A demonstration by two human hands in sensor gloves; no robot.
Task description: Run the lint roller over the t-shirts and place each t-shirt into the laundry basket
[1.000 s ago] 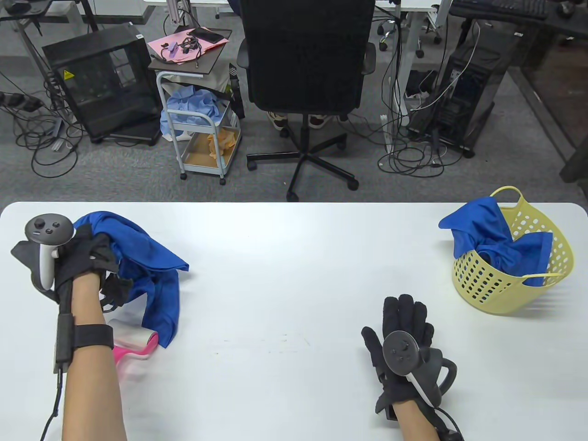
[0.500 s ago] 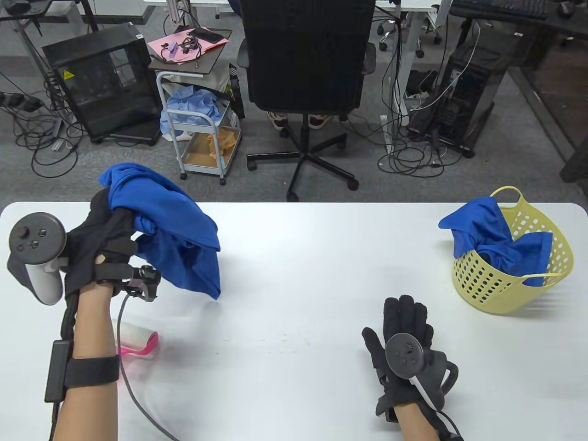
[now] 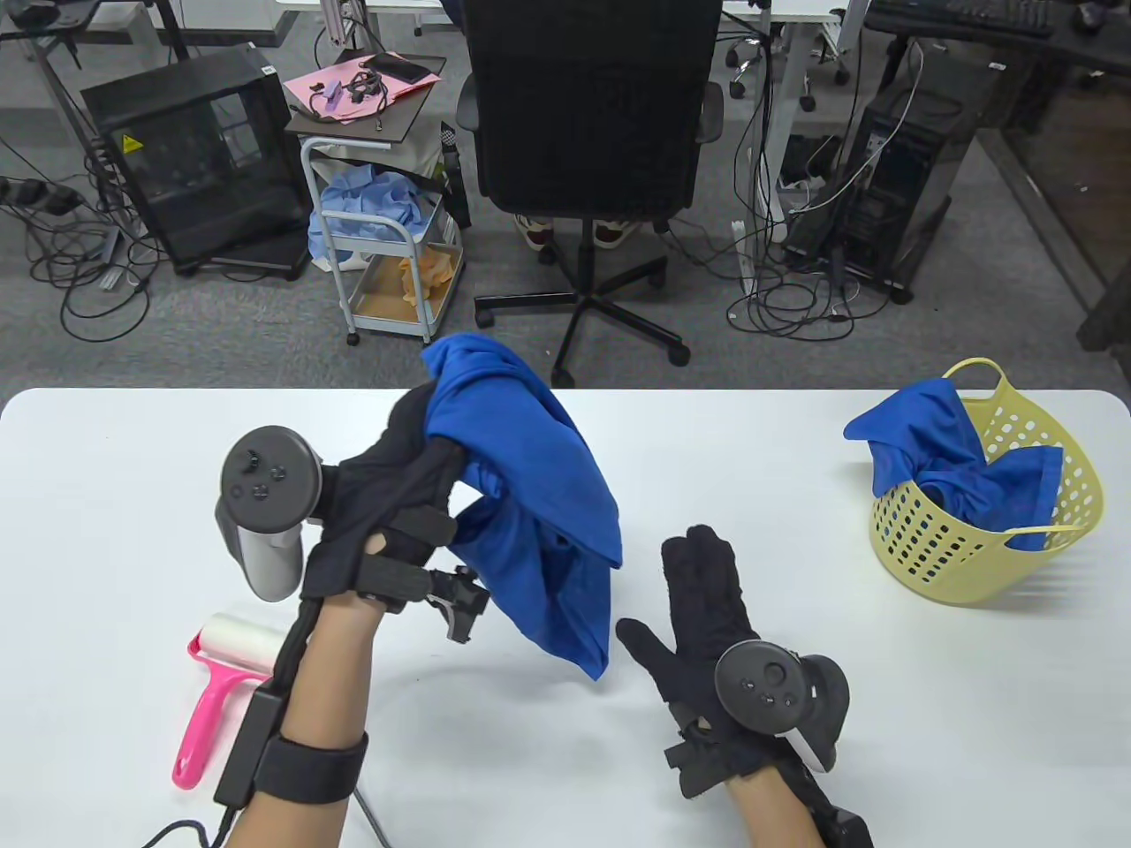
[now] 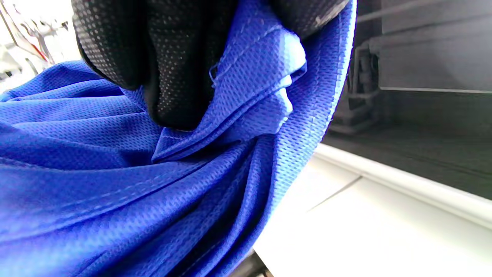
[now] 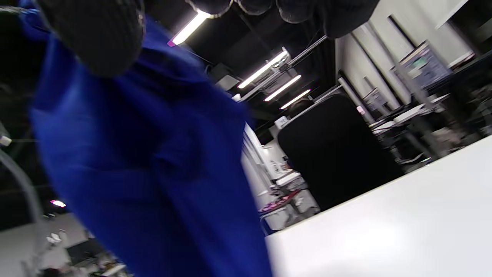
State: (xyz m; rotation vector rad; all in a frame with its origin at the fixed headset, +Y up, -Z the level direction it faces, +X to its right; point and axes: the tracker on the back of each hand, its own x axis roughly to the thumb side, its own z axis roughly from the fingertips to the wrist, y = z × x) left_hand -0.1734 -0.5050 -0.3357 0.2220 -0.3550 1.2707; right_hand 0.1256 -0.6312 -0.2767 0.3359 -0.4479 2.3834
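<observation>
Left hand (image 3: 389,503) grips bunched blue t-shirt (image 3: 539,512) above table centre, cloth hanging down; right hand (image 3: 716,618) fingers straight, empty, just right of hem; laundry basket (image 3: 1074,521) far right, nearer right hand.

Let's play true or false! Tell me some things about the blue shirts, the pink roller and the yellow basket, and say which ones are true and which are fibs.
1. The left hand grips a blue t-shirt up in the air. True.
2. The pink lint roller is inside the basket. False: it lies on the table, near the left arm.
3. The yellow laundry basket already has a blue t-shirt in it. True.
4. The right hand holds the lint roller. False: it is open with straight fingers, holding nothing, beside the hanging shirt.
5. The basket stands on the table's left side. False: it stands at the right end.
</observation>
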